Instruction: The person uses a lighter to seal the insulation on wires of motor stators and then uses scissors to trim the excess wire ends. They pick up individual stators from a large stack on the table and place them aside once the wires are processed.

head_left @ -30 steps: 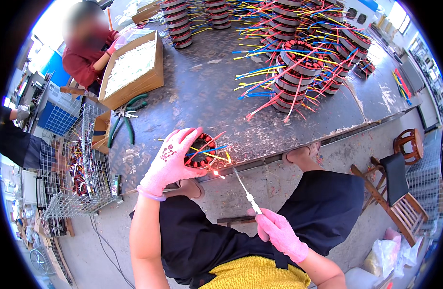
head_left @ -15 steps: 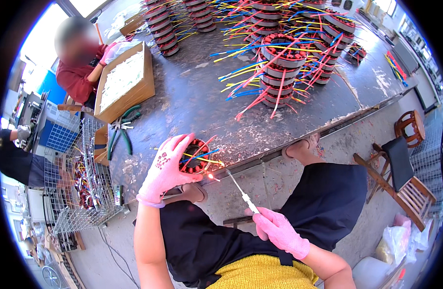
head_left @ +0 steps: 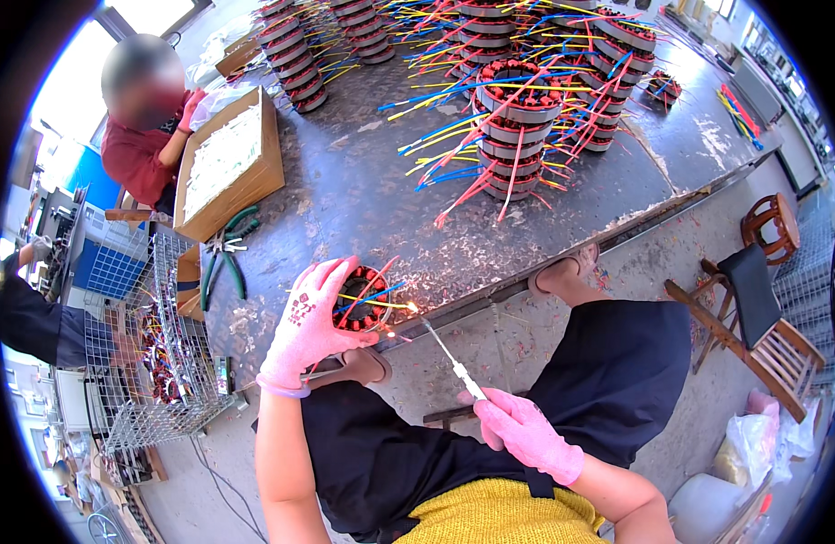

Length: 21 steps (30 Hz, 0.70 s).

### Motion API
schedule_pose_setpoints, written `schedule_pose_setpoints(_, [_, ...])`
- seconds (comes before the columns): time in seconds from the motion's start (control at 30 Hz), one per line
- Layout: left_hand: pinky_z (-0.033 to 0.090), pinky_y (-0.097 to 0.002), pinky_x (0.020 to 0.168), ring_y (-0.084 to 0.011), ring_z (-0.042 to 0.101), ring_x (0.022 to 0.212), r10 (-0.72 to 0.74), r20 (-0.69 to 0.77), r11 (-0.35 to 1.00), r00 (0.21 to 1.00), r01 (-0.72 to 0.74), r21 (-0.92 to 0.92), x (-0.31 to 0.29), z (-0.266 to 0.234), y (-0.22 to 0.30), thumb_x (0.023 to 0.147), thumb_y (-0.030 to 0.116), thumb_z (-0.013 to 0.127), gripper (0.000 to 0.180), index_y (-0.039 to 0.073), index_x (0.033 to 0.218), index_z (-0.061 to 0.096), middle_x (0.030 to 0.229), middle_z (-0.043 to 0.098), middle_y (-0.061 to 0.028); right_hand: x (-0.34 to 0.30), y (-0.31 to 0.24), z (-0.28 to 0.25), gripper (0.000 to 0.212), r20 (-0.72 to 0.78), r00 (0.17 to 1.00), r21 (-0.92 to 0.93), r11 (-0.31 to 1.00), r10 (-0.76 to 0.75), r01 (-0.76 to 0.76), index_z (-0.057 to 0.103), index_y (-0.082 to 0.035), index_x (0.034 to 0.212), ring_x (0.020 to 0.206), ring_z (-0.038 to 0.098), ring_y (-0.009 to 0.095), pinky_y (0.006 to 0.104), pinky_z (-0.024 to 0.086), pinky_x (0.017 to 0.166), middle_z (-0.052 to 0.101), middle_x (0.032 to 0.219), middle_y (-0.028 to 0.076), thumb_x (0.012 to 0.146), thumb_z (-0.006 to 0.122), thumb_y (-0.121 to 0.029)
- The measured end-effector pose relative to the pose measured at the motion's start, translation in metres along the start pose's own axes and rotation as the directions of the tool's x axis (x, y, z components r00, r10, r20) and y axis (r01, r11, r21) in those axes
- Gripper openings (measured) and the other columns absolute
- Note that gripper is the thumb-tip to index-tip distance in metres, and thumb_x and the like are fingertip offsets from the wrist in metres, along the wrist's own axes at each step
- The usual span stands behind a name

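My left hand [head_left: 310, 325], in a pink glove, grips a round wound motor stator [head_left: 363, 302] with red, yellow and blue wires at the near edge of the dark workbench [head_left: 345, 195]. My right hand [head_left: 523, 432], also pink-gloved, holds a thin torch wand [head_left: 449, 358]. Its tip points up and left at the stator's wire ends, where a small bright flame [head_left: 408, 308] glows. My knees in black trousers are below the bench edge.
Stacks of stators with coloured wires [head_left: 517, 109] fill the far bench. A cardboard box [head_left: 227, 168] and green-handled pliers [head_left: 222, 263] lie at left. A wire basket [head_left: 154, 354] stands left of me. One person sits behind the box; a wooden chair [head_left: 762, 317] is at right.
The view has shifted slightly; my left hand and the stator stay at the bench edge, and the torch tip stays at the wire ends with the flame burning.
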State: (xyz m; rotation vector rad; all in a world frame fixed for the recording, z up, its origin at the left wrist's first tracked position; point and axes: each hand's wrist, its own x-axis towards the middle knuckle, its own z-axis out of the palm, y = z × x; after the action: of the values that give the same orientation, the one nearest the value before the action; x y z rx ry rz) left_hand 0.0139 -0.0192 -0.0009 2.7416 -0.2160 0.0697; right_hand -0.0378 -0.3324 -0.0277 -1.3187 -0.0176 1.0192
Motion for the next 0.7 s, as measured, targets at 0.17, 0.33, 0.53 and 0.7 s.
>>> schedule_pose_setpoints(0.17, [0.038,-0.0436,0.108,-0.0368,0.048,0.125,-0.004,-0.009,1.000,1.000,0.004,0.000,-0.0023,0.0011,-0.0015,0.052,0.028,0.090,0.099,0.003,0.138,0.047,0.133,0.051,-0.0187,-0.0009,-0.0021,-0.0002,0.039,-0.018,1.000,0.004,1.000,0.012,-0.011,0.056,0.000,0.130,0.058,0.040,0.005,0.0210,0.033,0.055,0.048,0.064,-0.003,0.103,0.047,-0.026])
schedule_pose_setpoints(0.33, [0.037,-0.0431,0.109,-0.0369,0.047,0.127,-0.002,-0.001,0.999,1.000,0.002,-0.036,-0.0033,0.0032,-0.0033,0.052,0.025,0.090,0.100,0.004,0.139,0.046,0.136,0.050,-0.0191,0.0006,0.0009,0.0002,0.038,-0.013,1.000,0.018,1.000,0.009,-0.009,0.057,0.000,0.129,0.058,0.041,0.005,0.0217,0.034,0.055,0.048,0.065,-0.003,0.103,0.047,-0.026])
schedule_pose_setpoints(0.53, [0.036,-0.0431,0.109,-0.0368,0.046,0.128,-0.018,0.011,1.000,1.000,0.018,-0.011,-0.0030,0.0017,-0.0021,0.052,0.024,0.090,0.100,0.004,0.140,0.046,0.137,0.049,-0.0187,0.0009,0.0013,-0.0015,0.037,-0.014,1.000,-0.030,1.000,0.004,-0.004,0.057,-0.001,0.127,0.059,0.042,0.006,0.0227,0.035,0.055,0.047,0.067,-0.003,0.103,0.047,-0.028])
schedule_pose_setpoints(0.7, [0.036,-0.0432,0.110,-0.0366,0.046,0.128,-0.022,0.008,1.000,1.000,0.022,0.003,-0.0030,0.0012,-0.0010,0.052,0.024,0.090,0.100,0.004,0.139,0.046,0.136,0.050,-0.0184,0.0000,0.0011,-0.0017,0.038,-0.014,1.000,-0.005,1.000,0.003,-0.003,0.056,0.000,0.130,0.058,0.041,0.005,0.0211,0.033,0.056,0.047,0.065,-0.004,0.102,0.048,-0.025])
